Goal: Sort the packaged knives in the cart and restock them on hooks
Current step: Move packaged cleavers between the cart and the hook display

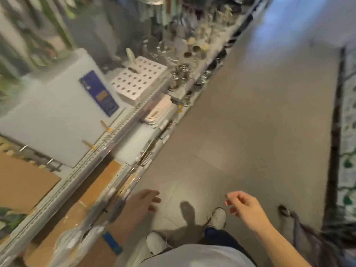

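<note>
Both hands are empty. The left hand [143, 202] hangs low beside the near end of the shelving [107, 143], fingers spread and slightly curled, gripping nothing. The right hand [243, 206] is raised over the bare floor [250, 122], thumb and fingers loosely curled toward each other with a gap between them, and holds nothing either. No packaged knife can be identified in this view: the picture is heavily blurred, and the goods on the left are too smeared to name with confidence. A dark wire shape [300, 228] at the near right, just beyond the right forearm, is probably part of the cart, but its contents are out of view. On the left, a white board with a blue label [63, 112] stands on the upper shelf, a white tray with round holes [138, 79] lies farther along, and metal hooks [36, 157] project from a dark rail at the near left. White shoes [218, 217] point along the aisle. The free, open hands suggest a walking phase between cart and shelf, likely before the next package is taken.
</note>
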{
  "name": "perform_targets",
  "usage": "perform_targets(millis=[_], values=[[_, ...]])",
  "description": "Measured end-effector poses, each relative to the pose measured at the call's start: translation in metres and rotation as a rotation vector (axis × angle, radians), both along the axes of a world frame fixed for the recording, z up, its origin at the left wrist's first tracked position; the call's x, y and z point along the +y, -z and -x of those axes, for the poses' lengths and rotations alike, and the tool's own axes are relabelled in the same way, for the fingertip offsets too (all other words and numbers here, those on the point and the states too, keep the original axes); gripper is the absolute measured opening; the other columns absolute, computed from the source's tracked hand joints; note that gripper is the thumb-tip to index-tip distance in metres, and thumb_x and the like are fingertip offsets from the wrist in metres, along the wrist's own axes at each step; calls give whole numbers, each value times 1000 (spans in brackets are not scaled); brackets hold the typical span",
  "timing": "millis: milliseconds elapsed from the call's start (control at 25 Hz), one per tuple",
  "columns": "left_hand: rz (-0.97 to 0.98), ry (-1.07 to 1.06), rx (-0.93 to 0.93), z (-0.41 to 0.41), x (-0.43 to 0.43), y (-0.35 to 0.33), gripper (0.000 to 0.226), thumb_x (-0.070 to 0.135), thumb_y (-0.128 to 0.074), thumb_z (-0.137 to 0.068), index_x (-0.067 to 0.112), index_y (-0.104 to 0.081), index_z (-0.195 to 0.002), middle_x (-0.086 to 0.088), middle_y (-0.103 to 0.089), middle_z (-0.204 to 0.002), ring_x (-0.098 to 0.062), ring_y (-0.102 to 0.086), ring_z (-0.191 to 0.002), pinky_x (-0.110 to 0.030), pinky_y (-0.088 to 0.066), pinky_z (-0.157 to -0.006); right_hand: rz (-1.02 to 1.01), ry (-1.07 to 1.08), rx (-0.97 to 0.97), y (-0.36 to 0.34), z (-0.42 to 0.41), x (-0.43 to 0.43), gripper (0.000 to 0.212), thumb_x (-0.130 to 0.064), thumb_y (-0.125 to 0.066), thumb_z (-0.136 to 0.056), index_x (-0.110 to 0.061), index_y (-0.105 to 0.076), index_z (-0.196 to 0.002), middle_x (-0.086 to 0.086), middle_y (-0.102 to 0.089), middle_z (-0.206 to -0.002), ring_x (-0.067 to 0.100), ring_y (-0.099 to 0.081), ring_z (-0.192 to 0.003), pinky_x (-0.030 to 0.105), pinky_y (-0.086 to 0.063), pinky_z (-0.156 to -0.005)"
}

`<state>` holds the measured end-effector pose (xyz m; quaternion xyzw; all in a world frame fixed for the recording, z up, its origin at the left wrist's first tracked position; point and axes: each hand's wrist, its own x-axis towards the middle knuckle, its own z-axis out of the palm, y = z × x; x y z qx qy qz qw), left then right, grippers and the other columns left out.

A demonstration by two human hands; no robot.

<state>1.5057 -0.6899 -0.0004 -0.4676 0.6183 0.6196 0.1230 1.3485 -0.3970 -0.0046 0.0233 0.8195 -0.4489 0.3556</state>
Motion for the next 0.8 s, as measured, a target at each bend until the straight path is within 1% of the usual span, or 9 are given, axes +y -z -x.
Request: perform_targets(millis=[80,160,240,320,440,600,720,800], values=[[-1,84,-38,39,24,5,19,20,-54,-100,10,-70,-101,-7,-73,-92,-10,-64,-57,-15,-43,-44,1,110,-23,12,8,40,17,-19,-61,-101,-12,-73,-91,7,-76,-83,13,-67,-61,19,-48,-53],[-12,140,-18,89,48,9,18,13,-52,-99,6,-68,-97,-10,-71,-89,-10,-63,-51,-16,-40,-40,44,246,-26,17,30,76,17,-18,-60,-101,-9,-72,-93,9,-76,-85,13,-66,-60,20,-48,-52],[-27,263,-25,147,84,9,19,16,-50,-100,9,-67,-96,-8,-72,-89,-12,-62,-54,-19,-38,-45,100,404,-12,15,58,122,19,-20,-60,-102,-8,-71,-94,6,-75,-82,10,-64,-58,20,-48,-53],[53,431,-14,201,122,7,22,21,-47,-102,13,-67,-100,-2,-75,-89,-11,-61,-58,-22,-37,-53,127,537,6,16,80,169,21,-25,-59,-102,-11,-71,-93,0,-77,-81,7,-64,-58,23,-47,-56],[119,618,28,283,195,2,24,20,-45,-103,12,-67,-104,-2,-75,-92,-13,-60,-63,-24,-37,-57,130,715,13,15,101,244,22,-29,-58,-102,-16,-71,-91,0,-77,-85,5,-65,-58,21,-46,-56],[103,892,59,366,300,-12,26,20,-42,-103,13,-68,-106,-6,-75,-97,-17,-61,-68,-25,-38,-58,104,941,33,12,93,326,22,-28,-57,-103,-17,-72,-91,-2,-75,-82,6,-66,-58,18,-45,-54],[86,1062,102,414,360,-12,26,21,-44,-103,14,-69,-105,-6,-75,-97,-18,-62,-68,-26,-40,-58,101,1118,31,17,83,358,22,-26,-57,-103,-17,-73,-93,-2,-76,-81,5,-66,-58,13,-45,-50],[90,1213,86,435,391,-1,27,26,-44,-103,18,-70,-105,-2,-76,-96,-18,-65,-71,-28,-43,-61,94,1237,3,23,74,370,21,-29,-56,-103,-21,-73,-93,-3,-77,-83,7,-68,-62,16,-48,-56]])
